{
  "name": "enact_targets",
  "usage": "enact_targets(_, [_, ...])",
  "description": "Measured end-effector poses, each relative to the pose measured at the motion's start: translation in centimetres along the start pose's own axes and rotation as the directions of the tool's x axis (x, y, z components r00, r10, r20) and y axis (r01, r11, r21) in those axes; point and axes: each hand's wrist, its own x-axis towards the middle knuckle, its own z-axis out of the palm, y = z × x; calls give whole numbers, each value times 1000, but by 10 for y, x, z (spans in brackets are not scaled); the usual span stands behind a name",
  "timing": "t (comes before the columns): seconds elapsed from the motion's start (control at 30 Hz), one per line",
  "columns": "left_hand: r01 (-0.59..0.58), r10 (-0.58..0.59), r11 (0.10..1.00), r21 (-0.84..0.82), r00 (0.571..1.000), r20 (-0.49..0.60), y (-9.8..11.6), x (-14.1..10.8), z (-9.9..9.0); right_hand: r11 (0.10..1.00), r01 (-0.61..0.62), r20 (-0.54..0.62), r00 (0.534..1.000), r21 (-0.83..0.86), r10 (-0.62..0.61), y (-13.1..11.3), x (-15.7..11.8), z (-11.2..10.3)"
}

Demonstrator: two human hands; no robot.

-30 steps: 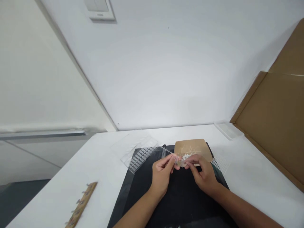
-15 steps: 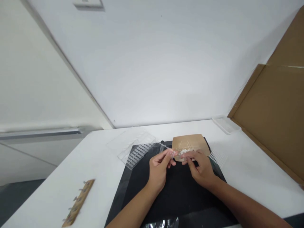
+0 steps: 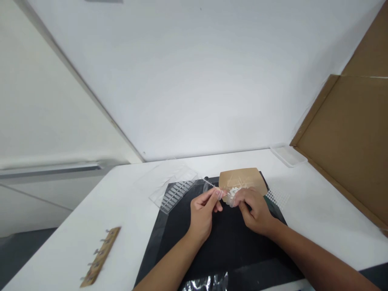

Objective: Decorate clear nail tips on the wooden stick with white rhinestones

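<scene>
My left hand [image 3: 203, 210] pinches a thin clear plastic strip [image 3: 209, 184] with small side teeth and a clear rounded piece near the fingertips. Just to its right, my right hand [image 3: 253, 208] is closed, its fingertips on a small clear piece [image 3: 232, 201]. Both hands are above the upper part of a black mat [image 3: 230, 246]. Behind them lies a brown paper tray [image 3: 253, 176] with small white bits and thin clear sticks in it. The palms are partly hidden.
Clear plastic sheets with rows of pieces [image 3: 177, 194] lie left of the hands. A wooden strip with metal hooks [image 3: 101, 256] is at lower left. White dots [image 3: 279, 198] sit right of the tray, a white container [image 3: 289, 155] behind, cardboard [image 3: 348, 149] at right. Shiny film lies at the bottom.
My right hand has moved slightly right, widening the gap between the hands, and its fingers are more curled. The clear piece at its fingertips shows more plainly. The view has shifted slightly.
</scene>
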Motion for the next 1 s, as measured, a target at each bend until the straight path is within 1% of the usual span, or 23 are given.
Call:
enact_targets(0.13, [-9, 9, 1000, 15, 1000, 23, -2, -1, 0, 997, -55, -8, 998, 49, 55, -3, -3, 0])
enact_targets(0.2, [-25, 24, 999, 23, 999, 45, -3, -2, 0, 994, -82, -47, 995, 73, 86, -2, -6, 2])
enact_targets(0.27, [-48, 46, 998, 29, 996, 72, -5, -2, 1, 979, -140, -67, 986, 145, 151, -1, -10, 4])
enact_targets(0.4, [-66, 63, 997, 40, 994, 86, -6, -3, 0, 894, -286, 14, 954, 345, 300, 1, -14, 7])
enact_targets(0.6, [-76, 71, 996, 51, 994, 88, -2, -3, 0, 810, -378, 87, 920, 449, 381, -4, -9, 7])
enact_targets(0.77, [-97, 93, 994, 42, 992, 79, -2, -3, 1, 675, -430, 154, 890, 599, 429, -6, -3, 6])
enact_targets(0.83, [-107, 103, 993, 42, 991, 86, -2, -3, 1, 673, -417, 142, 894, 611, 425, -5, -2, 7])
enact_targets(0.9, [-116, 111, 992, 43, 989, 98, -1, -3, 1, 699, -401, 118, 901, 593, 417, -3, -1, 8])
enact_targets(1.0, [-123, 119, 992, 33, 987, 109, -1, -4, 0, 710, -412, 116, 897, 571, 428, -2, -2, 10])
